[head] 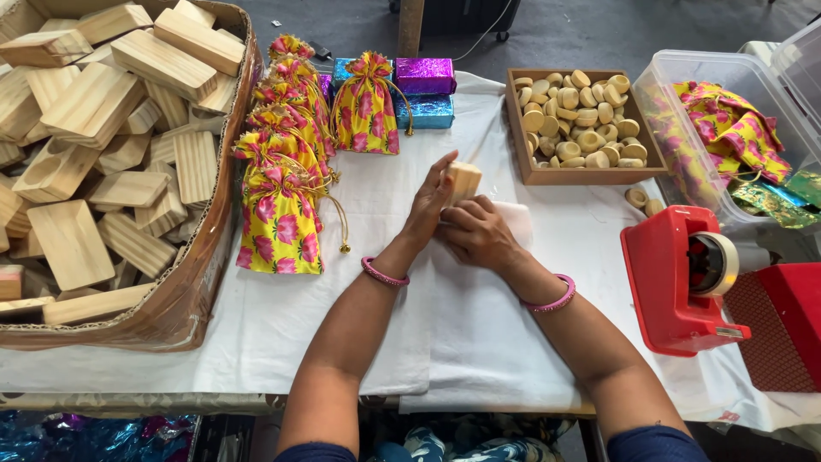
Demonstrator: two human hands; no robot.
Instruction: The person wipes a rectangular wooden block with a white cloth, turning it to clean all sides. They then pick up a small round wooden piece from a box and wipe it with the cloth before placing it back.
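Observation:
A pale wooden block (463, 180) stands on a white cloth-covered table (385, 325), resting on a thin sheet of white paper (516, 221). My left hand (430, 204) presses flat against the block's left side. Just below the block my right hand (475, 233) lies on the paper with its fingers curled against the block's base. Both wrists wear pink bangles.
A cardboard box (190, 282) of wooden blocks fills the left. Yellow floral pouches (282, 205) and shiny wrapped boxes (425, 75) lie behind. A wooden tray (523, 145) of round discs, a clear bin (684, 145) of pouches and a red tape dispenser (676, 274) stand on the right.

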